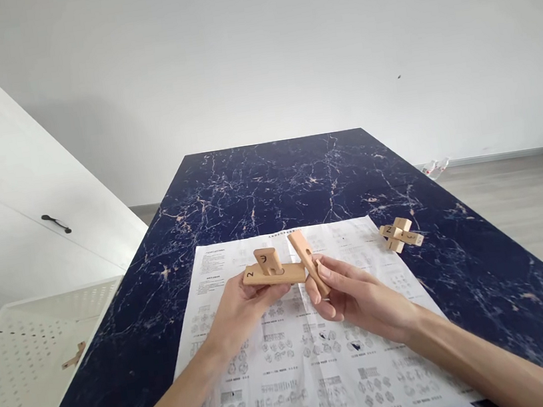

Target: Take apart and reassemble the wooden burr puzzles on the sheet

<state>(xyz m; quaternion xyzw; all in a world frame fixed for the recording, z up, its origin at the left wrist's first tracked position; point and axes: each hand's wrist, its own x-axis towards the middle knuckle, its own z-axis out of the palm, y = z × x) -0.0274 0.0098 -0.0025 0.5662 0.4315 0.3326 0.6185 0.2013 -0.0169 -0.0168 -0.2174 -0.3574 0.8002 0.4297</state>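
Over the paper sheet, my left hand point(245, 305) is closed on two joined wooden puzzle pieces. One is a flat bar point(261, 276) marked 2, lying sideways. Through it stands a shorter upright piece point(265, 259) with a numeral on it, probably 3. My right hand point(347, 290) pinches a third wooden puzzle piece point(303, 253), a notched bar held at a slant. Its side is very close to the right end of the flat bar; whether they touch I cannot tell. Beneath both hands lies a large printed instruction sheet point(284, 397) with many small diagrams.
An assembled wooden puzzle point(400, 235) sits right of the sheet on the dark blue marbled table point(269, 183). At the left are a white perforated surface point(15, 361) with a small wooden piece point(74, 356) on it, and a white cabinet point(10, 179). A wall stands behind.
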